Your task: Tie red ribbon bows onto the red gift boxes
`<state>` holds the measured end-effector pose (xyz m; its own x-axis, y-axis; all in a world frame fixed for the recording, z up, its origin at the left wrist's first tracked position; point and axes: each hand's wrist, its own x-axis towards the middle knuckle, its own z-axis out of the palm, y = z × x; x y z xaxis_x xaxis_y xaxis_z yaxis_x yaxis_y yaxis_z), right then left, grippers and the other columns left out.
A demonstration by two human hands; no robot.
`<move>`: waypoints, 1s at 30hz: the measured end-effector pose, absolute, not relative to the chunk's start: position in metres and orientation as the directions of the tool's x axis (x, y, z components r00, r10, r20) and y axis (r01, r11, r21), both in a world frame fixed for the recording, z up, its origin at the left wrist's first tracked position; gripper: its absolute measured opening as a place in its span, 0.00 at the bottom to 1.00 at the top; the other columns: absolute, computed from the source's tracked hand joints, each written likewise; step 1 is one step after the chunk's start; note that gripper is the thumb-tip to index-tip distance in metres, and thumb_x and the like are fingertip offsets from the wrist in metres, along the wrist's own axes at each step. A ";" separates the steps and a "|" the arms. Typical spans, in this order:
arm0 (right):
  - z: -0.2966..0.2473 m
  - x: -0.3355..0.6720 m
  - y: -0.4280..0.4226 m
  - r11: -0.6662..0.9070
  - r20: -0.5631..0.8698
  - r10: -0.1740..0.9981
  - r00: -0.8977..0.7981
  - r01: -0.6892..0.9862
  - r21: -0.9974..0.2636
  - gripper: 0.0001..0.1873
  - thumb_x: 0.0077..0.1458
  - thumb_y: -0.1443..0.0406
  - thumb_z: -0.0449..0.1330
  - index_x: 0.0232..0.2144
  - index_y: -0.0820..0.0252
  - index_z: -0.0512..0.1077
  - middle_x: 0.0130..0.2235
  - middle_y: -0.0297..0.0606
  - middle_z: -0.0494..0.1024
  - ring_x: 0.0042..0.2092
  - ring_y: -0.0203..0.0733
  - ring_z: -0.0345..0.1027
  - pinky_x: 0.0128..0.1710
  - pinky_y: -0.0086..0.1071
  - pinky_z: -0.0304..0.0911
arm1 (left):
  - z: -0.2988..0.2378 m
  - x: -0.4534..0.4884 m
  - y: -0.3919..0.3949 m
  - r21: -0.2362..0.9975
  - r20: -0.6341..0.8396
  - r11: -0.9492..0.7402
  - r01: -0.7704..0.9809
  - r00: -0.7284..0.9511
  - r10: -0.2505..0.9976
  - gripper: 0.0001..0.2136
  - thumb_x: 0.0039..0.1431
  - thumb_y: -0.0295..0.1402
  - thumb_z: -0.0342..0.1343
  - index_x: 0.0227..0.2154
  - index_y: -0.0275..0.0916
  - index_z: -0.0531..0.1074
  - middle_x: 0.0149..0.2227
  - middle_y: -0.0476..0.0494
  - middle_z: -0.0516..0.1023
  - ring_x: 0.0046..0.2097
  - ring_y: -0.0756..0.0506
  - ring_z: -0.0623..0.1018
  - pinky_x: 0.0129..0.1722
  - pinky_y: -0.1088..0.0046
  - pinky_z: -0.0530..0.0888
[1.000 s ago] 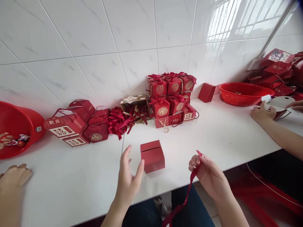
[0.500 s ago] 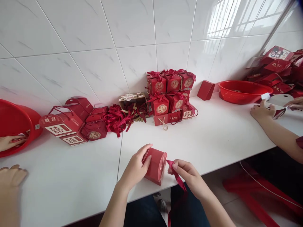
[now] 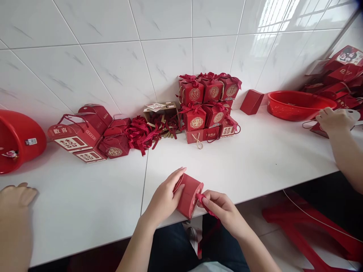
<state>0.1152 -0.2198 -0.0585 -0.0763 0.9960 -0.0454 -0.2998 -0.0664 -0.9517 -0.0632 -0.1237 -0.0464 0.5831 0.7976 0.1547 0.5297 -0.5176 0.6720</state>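
Note:
A small red gift box [image 3: 188, 195] lies on its side at the table's front edge. My left hand [image 3: 167, 194] grips it from the left, thumb on the upper face and fingers round the far end. Between the thumb and fingers of my right hand [image 3: 219, 206] is a dark red ribbon [image 3: 201, 197], its tip against the curved right end of the box. The ribbon's tail hangs down below the tabletop. Whether the tip passes through a hole cannot be made out.
Finished boxes with bows [image 3: 210, 107] are stacked by the wall. Left of them are a carton of cords [image 3: 164, 117], a ribbon heap [image 3: 140, 132] and more boxes [image 3: 82, 132]. Red basins [image 3: 297, 107] stand either side. Co-workers' hands [image 3: 17, 196] show at both edges.
My right hand has brought the ribbon tip up against the box end. The box has tilted slightly. The co-worker's hand at left has left the tub, and the view has shifted a little.

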 end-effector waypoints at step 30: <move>-0.014 0.105 -0.212 0.290 0.286 0.957 0.051 -0.137 -0.947 0.05 0.60 0.63 0.58 0.32 0.54 0.74 0.32 0.35 0.74 0.36 0.39 0.66 0.39 0.33 0.61 | -0.024 -0.063 -0.153 0.626 0.715 -0.636 0.451 -0.005 0.700 0.18 0.54 0.29 0.60 0.47 0.44 0.67 0.47 0.42 0.72 0.52 0.40 0.72 0.51 0.58 0.70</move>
